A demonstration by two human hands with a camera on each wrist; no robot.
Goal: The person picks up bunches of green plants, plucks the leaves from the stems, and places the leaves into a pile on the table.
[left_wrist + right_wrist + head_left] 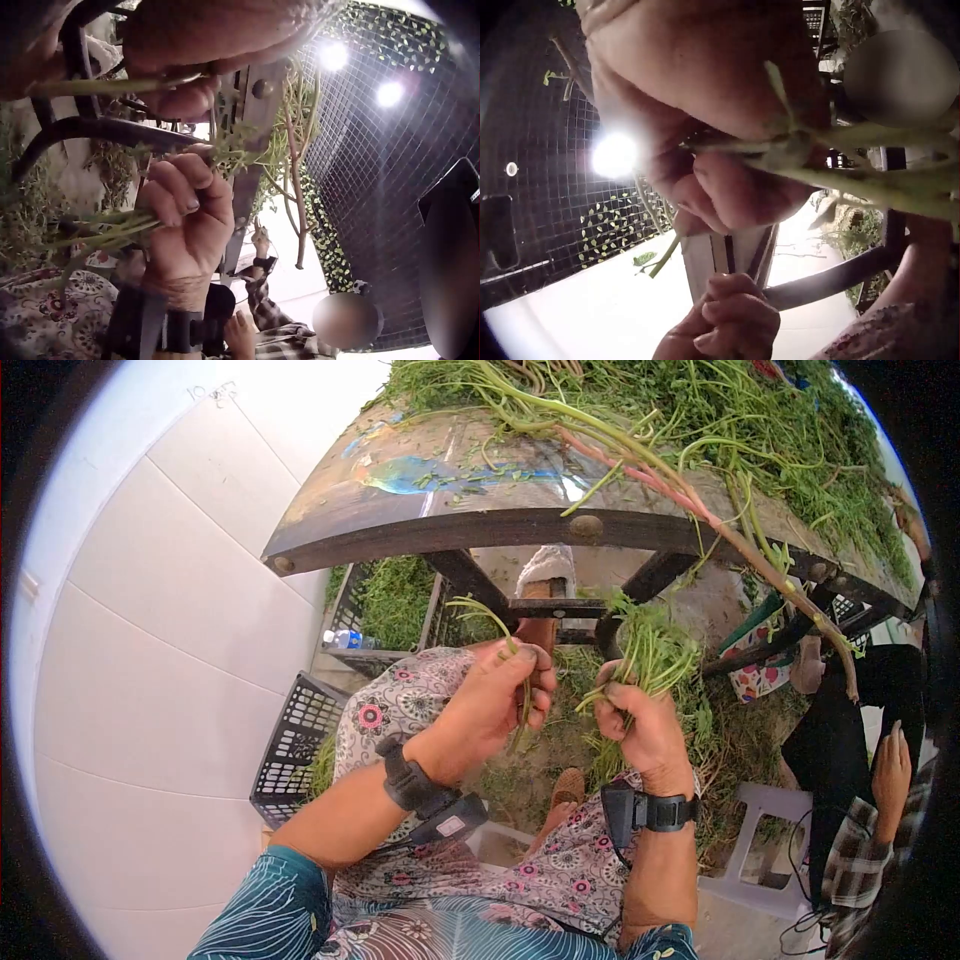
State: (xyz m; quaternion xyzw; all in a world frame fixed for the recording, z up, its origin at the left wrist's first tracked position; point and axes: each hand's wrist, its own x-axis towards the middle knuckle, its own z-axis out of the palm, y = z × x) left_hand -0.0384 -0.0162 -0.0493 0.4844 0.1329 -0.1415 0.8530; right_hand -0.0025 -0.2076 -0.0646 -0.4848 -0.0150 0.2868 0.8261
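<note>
Between the thumb and curled fingers of my left hand (478,710) is a thin green stem (487,610), its upper end arching to the left and a lower end hanging below the fingers. To its right, my right hand (648,728) grips a bunch of leafy green stems (655,655), leaves fanning out above the fist. Both hands are over the lap, in front of the table edge, a short gap apart. The left wrist view shows the right fist (187,202) closed round the bunch's stems (112,229).
A table (330,510) holds a large heap of greens (760,430); a long thick stalk (740,545) juts over its edge. Black crates (297,725) stand at the left, one with a water bottle (343,639). Greens litter the floor. Another person's hand (890,770) and a plastic stool (765,810) are at the right.
</note>
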